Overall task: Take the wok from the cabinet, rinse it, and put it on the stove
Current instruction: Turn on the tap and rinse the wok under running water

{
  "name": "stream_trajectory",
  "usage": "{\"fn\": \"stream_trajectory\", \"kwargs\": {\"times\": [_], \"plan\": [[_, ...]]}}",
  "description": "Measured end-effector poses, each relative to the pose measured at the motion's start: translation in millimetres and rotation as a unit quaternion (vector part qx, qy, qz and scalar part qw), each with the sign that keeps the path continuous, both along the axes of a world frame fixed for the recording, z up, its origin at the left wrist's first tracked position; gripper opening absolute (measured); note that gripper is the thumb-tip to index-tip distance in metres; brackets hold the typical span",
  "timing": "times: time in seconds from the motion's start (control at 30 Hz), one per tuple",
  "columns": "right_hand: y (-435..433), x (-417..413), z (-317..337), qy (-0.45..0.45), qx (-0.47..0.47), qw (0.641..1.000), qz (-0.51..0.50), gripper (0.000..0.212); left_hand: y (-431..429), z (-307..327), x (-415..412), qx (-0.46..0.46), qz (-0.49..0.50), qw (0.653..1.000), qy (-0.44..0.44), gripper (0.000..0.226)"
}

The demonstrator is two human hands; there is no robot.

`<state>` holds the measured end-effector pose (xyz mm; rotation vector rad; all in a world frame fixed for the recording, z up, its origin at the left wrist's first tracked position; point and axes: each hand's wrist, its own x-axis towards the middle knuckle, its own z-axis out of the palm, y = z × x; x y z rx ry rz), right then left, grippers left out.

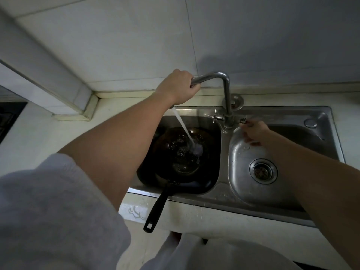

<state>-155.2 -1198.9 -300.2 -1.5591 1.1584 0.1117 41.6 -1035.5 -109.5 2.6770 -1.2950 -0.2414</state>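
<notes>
Under water [185, 131], black wok [173, 158] glistens; left hand [178, 86] grips spout [212, 76], right hand [255, 133] pinches knob [243, 120].

The wok [183, 156] sits in the sink's [224, 203] left basin, handle poking over the front rim. Behind, between the basins, stands the faucet [227, 94], spout reaching left above the wok, the left hand [177, 86] gripping it. The right hand [255, 133] pinches the tap handle [243, 120] at the faucet's right, over the right basin.
</notes>
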Motion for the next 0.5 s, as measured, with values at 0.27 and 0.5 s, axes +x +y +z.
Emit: {"fn": "stream_trajectory", "kwargs": {"times": [0.27, 0.5], "plan": [[2, 0, -3, 0.013, -0.027, 0.999, 0.017, 0.021, 4, 4, -9, 0.022, 0.008, 1.000, 0.021, 0.041], [-12, 10, -7, 0.015, -0.085, 0.994, 0.067, 0.034, 11, 1, -48, 0.013, 0.069, 0.990, 0.122, 0.034]]}}
